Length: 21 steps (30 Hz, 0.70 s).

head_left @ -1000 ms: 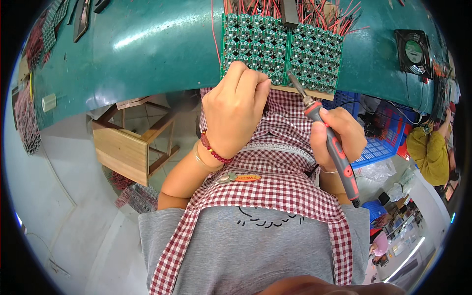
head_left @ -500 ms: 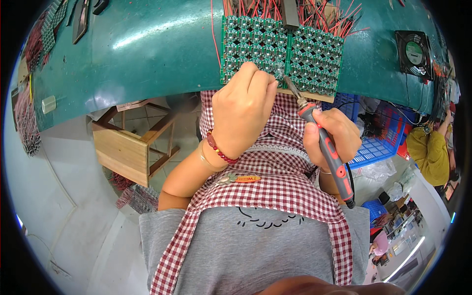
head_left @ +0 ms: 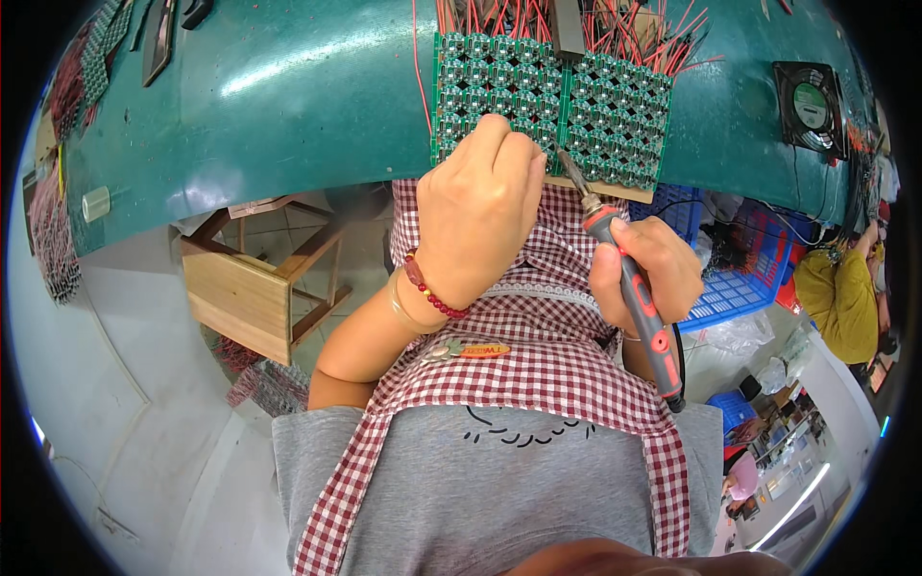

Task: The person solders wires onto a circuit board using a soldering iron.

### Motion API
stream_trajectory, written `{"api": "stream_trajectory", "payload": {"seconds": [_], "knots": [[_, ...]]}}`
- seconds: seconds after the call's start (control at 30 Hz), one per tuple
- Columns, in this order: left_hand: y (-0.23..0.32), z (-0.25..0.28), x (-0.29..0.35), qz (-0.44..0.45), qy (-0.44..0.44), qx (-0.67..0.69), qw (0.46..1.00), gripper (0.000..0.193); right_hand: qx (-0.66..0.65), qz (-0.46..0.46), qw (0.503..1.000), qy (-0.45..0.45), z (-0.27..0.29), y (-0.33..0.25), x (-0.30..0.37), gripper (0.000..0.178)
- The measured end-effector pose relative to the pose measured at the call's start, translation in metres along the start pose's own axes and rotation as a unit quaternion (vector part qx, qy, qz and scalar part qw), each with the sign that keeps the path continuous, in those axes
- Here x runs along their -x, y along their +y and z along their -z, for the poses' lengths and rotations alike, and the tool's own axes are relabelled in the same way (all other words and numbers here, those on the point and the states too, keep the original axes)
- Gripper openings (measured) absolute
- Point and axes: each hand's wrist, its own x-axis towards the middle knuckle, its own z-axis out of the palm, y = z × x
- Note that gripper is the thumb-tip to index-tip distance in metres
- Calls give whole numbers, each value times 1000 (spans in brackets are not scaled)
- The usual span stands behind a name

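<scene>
Two green circuit board panels (head_left: 618, 115) lie side by side near the table's front edge, with red wires (head_left: 519, 17) along their far side. My right hand (head_left: 653, 269) grips a grey and red soldering iron (head_left: 638, 288). Its metal tip points at the near part of the boards, close to the seam between the panels. Over the near edge of the left panel, my left hand (head_left: 480, 206) is closed, fingers pinched together just left of the iron's tip. The back of that hand hides what the fingers hold, if anything.
A dark bar (head_left: 567, 29) lies across the boards' far side. On the green table (head_left: 288, 125) stand a black fan (head_left: 809, 108) at right and a small translucent roll (head_left: 96, 204) at left. Below are a wooden stool (head_left: 235, 298) and a blue crate (head_left: 740, 293).
The iron's tip has shifted slightly, and its handle end has swung a little to the left. My left hand has barely moved. The wisp of smoke by the tip is gone.
</scene>
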Motion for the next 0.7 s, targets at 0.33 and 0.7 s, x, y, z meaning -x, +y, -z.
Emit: {"api": "stream_trajectory", "payload": {"seconds": [0.33,0.7], "knots": [[3,5,-3,17,28,22,999,11,-9,24,998,61,2,2,0,21],[-7,5,-8,7,15,19,1000,15,-20,-13,1000,11,6,5,-16,27]]}}
